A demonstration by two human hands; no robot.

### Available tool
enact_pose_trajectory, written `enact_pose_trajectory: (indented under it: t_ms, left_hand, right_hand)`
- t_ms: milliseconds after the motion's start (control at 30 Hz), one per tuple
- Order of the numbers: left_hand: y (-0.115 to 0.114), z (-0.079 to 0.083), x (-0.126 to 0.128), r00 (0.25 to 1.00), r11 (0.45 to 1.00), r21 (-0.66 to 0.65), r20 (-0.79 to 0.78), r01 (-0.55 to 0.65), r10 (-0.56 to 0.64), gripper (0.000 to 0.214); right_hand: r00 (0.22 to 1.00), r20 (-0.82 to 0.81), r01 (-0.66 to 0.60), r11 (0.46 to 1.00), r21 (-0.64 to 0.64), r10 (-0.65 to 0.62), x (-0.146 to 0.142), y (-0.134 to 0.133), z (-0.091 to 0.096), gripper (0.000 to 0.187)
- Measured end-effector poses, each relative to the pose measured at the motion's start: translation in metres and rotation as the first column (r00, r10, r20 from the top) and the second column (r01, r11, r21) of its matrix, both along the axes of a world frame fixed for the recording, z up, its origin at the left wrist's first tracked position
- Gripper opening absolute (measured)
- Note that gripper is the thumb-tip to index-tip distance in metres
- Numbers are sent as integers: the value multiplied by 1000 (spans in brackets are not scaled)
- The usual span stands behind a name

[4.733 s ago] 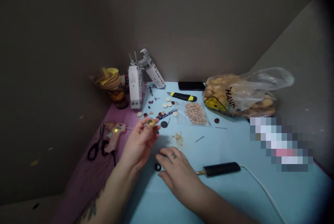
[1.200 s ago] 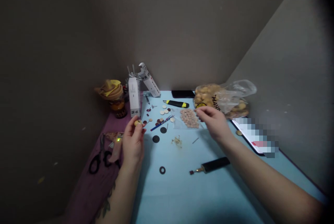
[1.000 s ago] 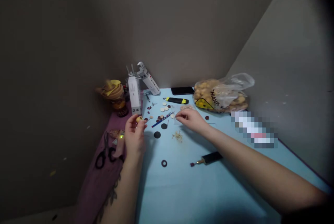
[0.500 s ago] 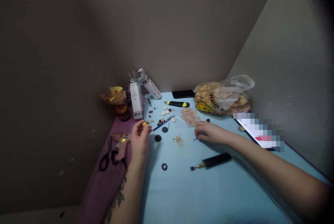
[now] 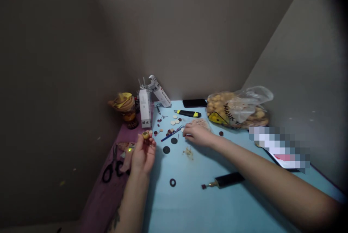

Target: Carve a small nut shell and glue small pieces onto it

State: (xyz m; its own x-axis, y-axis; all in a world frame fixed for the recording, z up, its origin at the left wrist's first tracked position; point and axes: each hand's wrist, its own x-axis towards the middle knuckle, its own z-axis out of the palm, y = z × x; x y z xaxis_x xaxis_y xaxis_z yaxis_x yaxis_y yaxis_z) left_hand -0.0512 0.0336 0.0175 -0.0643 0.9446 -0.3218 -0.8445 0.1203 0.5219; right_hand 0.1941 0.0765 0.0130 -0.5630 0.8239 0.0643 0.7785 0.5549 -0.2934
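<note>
The left hand [image 5: 145, 157] holds a small yellowish round piece [image 5: 146, 136] above the tabletop [image 5: 179, 211]; light fingertip pressure suits it. The right hand [image 5: 198, 134], curled, grip hidden, should avoid dragging the pellet bag [image 5: 203, 123].

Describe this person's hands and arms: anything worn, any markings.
The left hand and right hand are bare, with no gloves or watch visible. The left forearm carries a dark tattoo near the picture's bottom edge, its design unclear. The right forearm shows no sleeve.
</note>
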Motion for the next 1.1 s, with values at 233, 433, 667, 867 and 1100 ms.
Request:
enact_pose_trajectory:
  t_ms: [233, 433, 667, 867, 1100]
  left_hand:
    - [3, 0, -16, 993, 999, -16, 114, -38, 40, 31]
    - [6, -1, -23, 984, 998, -28, 166, -62, 66, 30]
    - [6, 0, -25, 981, 995, -42, 169, -89, 95, 36]
    - [11, 0, -32, 977, 992, -55, 170, -117, 125, 44]
    - [8, 4, -18, 991, 999, -8, 131, -31, 31, 41]
  right_hand:
    - [992, 95, -76, 997, -6, 77, -29, 24, -7, 13]
    - [989, 119, -88, 996, -1, 88, -31, 27, -16, 14]
    - [995, 53, 77, 994, 75, -81, -6, 38, 5, 18]
    - [996, 83, 35, 997, -74, -28, 51, 1, 30, 13]
    - [996, 72, 65, 986, -154, -55, 63, -61, -5, 11]
